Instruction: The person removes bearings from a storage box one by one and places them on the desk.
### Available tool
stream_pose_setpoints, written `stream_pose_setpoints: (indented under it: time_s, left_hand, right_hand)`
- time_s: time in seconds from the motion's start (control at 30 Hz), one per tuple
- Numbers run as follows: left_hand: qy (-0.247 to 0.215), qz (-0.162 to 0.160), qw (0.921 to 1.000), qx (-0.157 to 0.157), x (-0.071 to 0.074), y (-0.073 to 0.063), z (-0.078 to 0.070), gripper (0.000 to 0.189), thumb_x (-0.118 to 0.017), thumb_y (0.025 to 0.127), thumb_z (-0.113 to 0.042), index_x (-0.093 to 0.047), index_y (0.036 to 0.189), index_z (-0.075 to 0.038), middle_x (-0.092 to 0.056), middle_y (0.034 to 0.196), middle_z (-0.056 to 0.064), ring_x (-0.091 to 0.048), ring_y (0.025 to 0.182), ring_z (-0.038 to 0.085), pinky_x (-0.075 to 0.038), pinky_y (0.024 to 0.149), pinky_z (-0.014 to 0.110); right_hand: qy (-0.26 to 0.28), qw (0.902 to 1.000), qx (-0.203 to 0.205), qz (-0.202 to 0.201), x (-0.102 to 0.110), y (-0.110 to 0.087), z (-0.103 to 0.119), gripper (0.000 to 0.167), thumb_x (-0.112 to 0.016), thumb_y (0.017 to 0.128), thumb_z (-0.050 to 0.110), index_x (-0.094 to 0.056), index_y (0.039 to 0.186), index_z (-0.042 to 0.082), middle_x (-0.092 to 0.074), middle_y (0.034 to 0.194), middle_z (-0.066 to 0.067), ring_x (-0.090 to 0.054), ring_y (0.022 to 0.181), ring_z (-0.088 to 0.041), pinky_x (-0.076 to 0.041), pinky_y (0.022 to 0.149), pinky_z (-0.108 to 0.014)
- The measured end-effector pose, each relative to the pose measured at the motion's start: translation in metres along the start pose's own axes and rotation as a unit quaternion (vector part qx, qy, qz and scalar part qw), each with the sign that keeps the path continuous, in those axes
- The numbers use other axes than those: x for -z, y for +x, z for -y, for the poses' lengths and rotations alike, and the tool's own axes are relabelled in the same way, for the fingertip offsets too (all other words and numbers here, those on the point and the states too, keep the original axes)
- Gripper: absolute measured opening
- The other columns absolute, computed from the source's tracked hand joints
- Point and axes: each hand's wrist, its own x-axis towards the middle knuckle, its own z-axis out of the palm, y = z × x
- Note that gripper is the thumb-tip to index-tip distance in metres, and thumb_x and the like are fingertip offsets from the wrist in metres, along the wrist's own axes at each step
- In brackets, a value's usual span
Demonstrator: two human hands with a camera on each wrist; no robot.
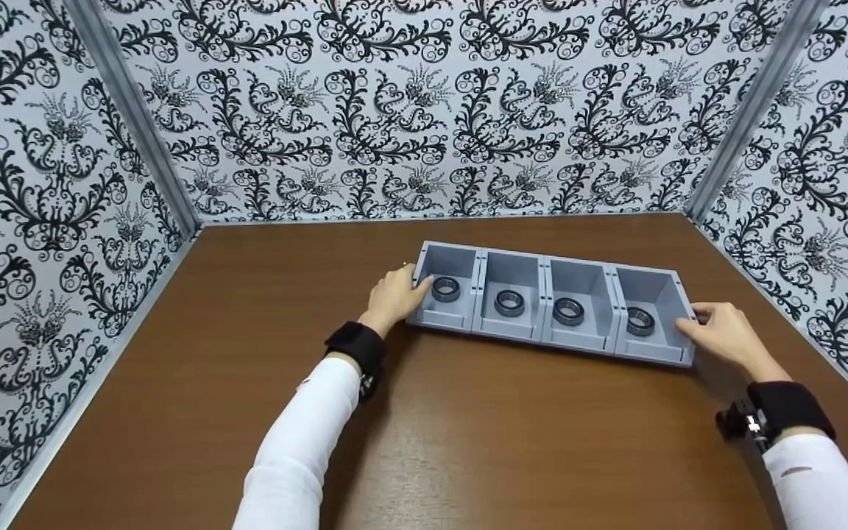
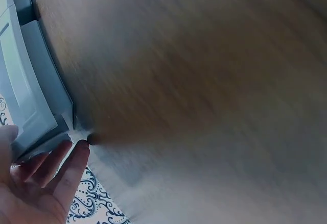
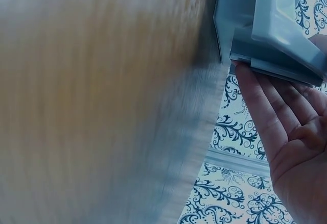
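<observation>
A row of several joined grey plastic bins lies slightly slanted across the wooden table, its right end nearer to me. One black-rimmed ball bearing lies in each bin, from the leftmost bearing to the rightmost bearing. My left hand grips the left end, thumb over the side wall and fingers on the outside. At the other end my right hand holds the right wall between thumb and fingers. The right wrist view shows its fingertips against the bin's outer side.
Brown wooden tabletop surrounds the bins. Patterned black-and-white panels with a back wall and side walls enclose the table, joined by grey corner posts. Black wrist straps with small cameras sit on both wrists.
</observation>
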Motion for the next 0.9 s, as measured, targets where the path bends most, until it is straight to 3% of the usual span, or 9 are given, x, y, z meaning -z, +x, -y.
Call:
stream_pose_setpoints:
  time_s: [0.27, 0.47, 0.57, 0.7, 0.9]
  left_hand:
    - [-0.004, -0.021, 0.9996, 0.019, -0.0033, 0.0, -0.001, 0.048, -0.071, 0.099, -0.03, -0.067, 0.134, 0.001, -0.07, 0.129, 0.024, -0.069, 0.111, 0.045, -0.056, 0.089, 0.057]
    - [-0.016, -0.037, 0.9989, 0.025, -0.005, 0.0009, -0.0019, 0.045, -0.075, 0.096, -0.027, -0.07, 0.132, 0.001, -0.071, 0.126, 0.023, -0.07, 0.109, 0.045, -0.057, 0.087, 0.057]
    - [-0.019, -0.044, 0.9986, 0.024, -0.0057, 0.0013, -0.0019, 0.041, -0.076, 0.095, -0.024, -0.072, 0.128, 0.001, -0.072, 0.123, 0.023, -0.071, 0.106, 0.046, -0.057, 0.086, 0.057]
    - [-0.023, -0.05, 0.9983, 0.021, -0.0054, 0.001, -0.0018, 0.037, -0.075, 0.093, -0.018, -0.073, 0.125, 0.001, -0.073, 0.122, 0.023, -0.072, 0.105, 0.045, -0.057, 0.086, 0.056]
    - [-0.034, -0.051, 0.9979, 0.022, -0.0041, 0.0005, -0.0004, 0.035, -0.072, 0.093, -0.014, -0.075, 0.124, 0.0, -0.074, 0.119, 0.021, -0.072, 0.104, 0.044, -0.057, 0.085, 0.056]
  right_hand:
    - [0.007, 1.0, 0.002, 0.004, -0.0004, -0.0007, 0.0022, 0.043, -0.066, 0.096, 0.015, -0.065, 0.124, -0.017, -0.074, 0.102, -0.032, -0.073, 0.085, -0.028, -0.045, 0.07, -0.015]
    - [0.002, 1.0, 0.003, 0.006, 0.0005, -0.0013, 0.0014, 0.042, -0.066, 0.097, 0.016, -0.066, 0.124, -0.016, -0.073, 0.104, -0.032, -0.073, 0.089, -0.036, -0.045, 0.073, -0.016]
    - [0.0, 1.0, 0.004, 0.004, 0.0005, -0.0001, 0.0001, 0.042, -0.066, 0.096, 0.015, -0.066, 0.123, -0.017, -0.073, 0.103, -0.032, -0.073, 0.088, -0.033, -0.045, 0.072, -0.016]
    - [-0.003, 1.0, 0.006, -0.002, -0.0003, 0.002, -0.0019, 0.042, -0.066, 0.094, 0.014, -0.066, 0.122, -0.018, -0.073, 0.101, -0.033, -0.072, 0.085, -0.028, -0.045, 0.069, -0.015]
    - [-0.001, 1.0, 0.003, -0.003, -0.0012, 0.0019, -0.0022, 0.045, -0.066, 0.095, 0.015, -0.064, 0.124, -0.019, -0.072, 0.104, -0.035, -0.074, 0.086, -0.035, -0.046, 0.069, -0.016]
